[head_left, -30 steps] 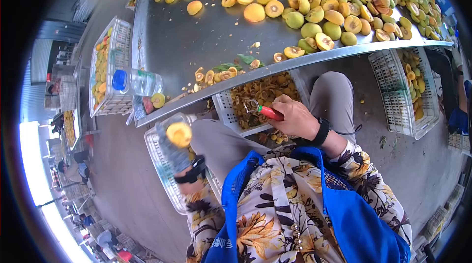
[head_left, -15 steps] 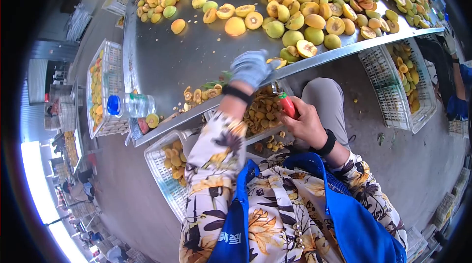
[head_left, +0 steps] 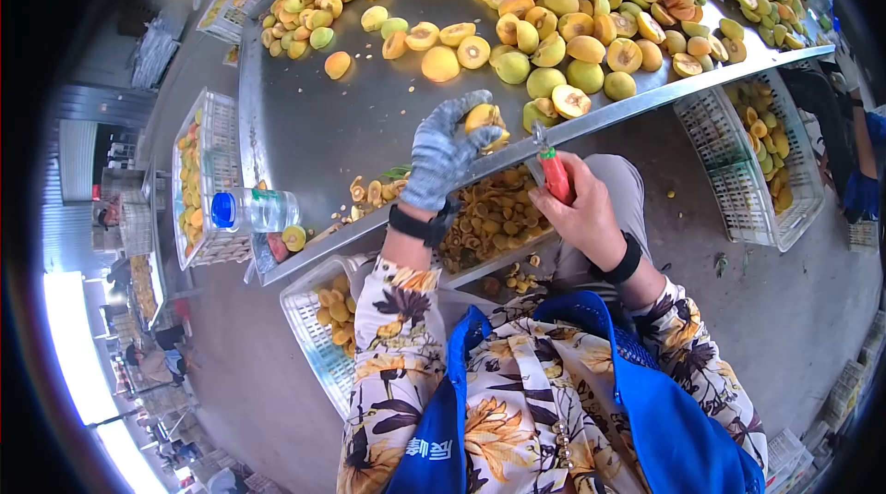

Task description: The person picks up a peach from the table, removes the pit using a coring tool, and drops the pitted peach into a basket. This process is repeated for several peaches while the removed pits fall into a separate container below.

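My left hand (head_left: 437, 160), in a grey glove, holds a yellow peach half (head_left: 485, 123) between thumb and fingers just above the table's front edge. In my bare right hand (head_left: 588, 212) is a pitting tool with a red handle (head_left: 555, 177), a green collar and a small metal tip. The tip points up toward the table, a short way right of the peach half and apart from it. Cut peaches (head_left: 586, 49) lie heaped across the metal table (head_left: 369, 106), some halves showing their pit. Small scraps (head_left: 374, 191) lie by the front edge, left of my glove.
Below the table edge a crate (head_left: 494, 222) holds peach pieces, with a white crate (head_left: 309, 323) to its left. More crates stand at the right (head_left: 738, 175) and far left (head_left: 220, 125). A bottle (head_left: 268, 210) lies on the table's left corner. Another person's arm (head_left: 861, 138) shows at right.
My left hand has drawn back from the table's edge area and turned up, now showing the peach half in its fingers. My right hand has raised the pitting tool slightly, toward the right.
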